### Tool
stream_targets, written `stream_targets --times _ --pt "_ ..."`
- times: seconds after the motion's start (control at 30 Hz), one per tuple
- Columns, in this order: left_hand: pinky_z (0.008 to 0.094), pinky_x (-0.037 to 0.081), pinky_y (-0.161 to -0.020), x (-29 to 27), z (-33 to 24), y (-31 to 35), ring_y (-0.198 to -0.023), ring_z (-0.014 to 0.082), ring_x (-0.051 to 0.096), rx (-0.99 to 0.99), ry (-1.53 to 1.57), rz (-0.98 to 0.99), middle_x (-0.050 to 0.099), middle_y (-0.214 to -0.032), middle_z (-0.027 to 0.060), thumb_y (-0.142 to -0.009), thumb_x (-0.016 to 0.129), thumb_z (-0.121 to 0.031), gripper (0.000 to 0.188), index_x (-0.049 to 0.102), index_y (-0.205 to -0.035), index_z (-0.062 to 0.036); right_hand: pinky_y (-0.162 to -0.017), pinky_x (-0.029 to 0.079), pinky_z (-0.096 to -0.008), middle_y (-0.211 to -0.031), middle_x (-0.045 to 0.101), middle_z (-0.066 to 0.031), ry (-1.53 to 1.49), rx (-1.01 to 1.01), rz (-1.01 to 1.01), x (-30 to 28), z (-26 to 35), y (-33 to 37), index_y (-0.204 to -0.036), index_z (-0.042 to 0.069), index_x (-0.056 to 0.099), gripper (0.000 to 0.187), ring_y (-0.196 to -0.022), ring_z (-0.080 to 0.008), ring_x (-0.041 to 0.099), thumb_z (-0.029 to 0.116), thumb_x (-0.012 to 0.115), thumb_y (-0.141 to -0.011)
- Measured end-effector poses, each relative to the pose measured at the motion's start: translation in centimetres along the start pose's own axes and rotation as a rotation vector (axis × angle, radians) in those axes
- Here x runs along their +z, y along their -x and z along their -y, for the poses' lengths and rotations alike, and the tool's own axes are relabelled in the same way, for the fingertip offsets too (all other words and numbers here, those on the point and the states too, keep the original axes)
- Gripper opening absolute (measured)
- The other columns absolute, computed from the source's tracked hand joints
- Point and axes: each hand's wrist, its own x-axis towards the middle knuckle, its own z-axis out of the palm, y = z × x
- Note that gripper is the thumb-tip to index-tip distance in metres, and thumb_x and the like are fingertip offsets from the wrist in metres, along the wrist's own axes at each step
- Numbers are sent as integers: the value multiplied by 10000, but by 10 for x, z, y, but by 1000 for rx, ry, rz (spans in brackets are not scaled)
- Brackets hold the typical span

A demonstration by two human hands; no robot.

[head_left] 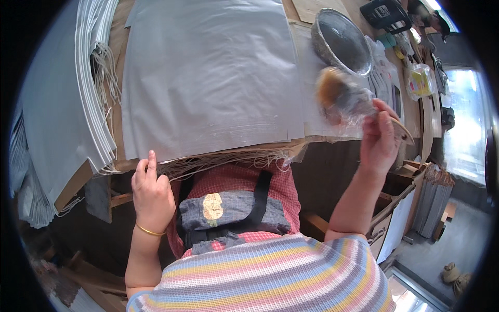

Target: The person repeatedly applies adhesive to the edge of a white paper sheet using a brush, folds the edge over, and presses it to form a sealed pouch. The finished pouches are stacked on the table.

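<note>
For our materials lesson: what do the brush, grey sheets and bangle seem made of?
Brush: tan bristles, fibre unclear through blur; crinkled, glinting wrap suggests clear plastic.
Grey sheets: satin sheen and soft wrinkles suggest coated paper or plastic.
Bangle: gleaming, yellow; likely polished metal.

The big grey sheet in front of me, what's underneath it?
Pale cords poke out along the near edge of the grey sheet, and tan tabletop shows beside its left edge. Whatever lies under its middle is covered.
</note>
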Motion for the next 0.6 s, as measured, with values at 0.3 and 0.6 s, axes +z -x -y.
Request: stream_targets --times 0.3,0.6 --pt "236 415 -506 -65 -14 15 -548 154 566 -65 1395 194 633 -759 157 -743 589 25 37 613 -718 38 -833 522 -392 -1057 656 -147 1615 -635 358 -81 -19 14 -1126 16 656 434 -941 -315 643 -101 636 -708" --pt "256 368 -509 -109 -1 5 -535 163 498 60 697 -277 556 -638 85 -735 659 54 68 633 -789 23 -642 476 -319 -819 618 -95 389 193 982 16 -47 107 -906 27 689 148 -729 -219 593 -20 700 -767"
